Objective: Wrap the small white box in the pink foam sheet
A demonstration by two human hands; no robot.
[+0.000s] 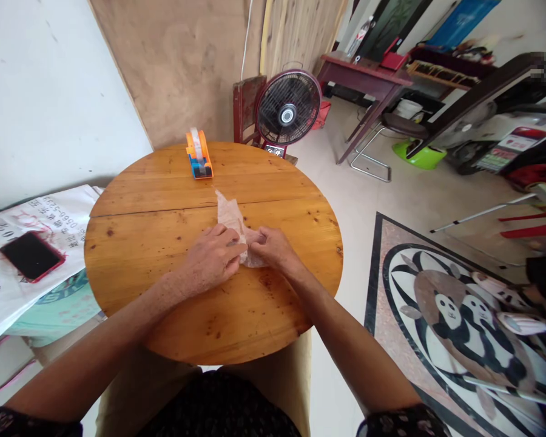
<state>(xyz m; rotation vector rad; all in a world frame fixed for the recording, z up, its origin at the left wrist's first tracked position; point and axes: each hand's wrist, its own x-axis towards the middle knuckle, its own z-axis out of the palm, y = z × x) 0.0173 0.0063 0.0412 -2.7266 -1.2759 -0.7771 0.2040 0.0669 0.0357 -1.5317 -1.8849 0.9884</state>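
A thin, crumpled sheet of pale brown paper (230,212) lies on the round wooden table (164,200), near its middle. My left hand (212,258) rests on the paper's near end with its fingers curled and pinching the paper. My right hand (273,247) pinches the same end from the right, fingers closed. The two hands touch each other over the paper. The far end of the sheet sticks out toward the back of the table.
An orange and blue tape dispenser (198,154) stands at the table's far edge. A black phone in a red case (31,255) lies on a printed sack at the left. A floor fan (288,113) stands behind the table.
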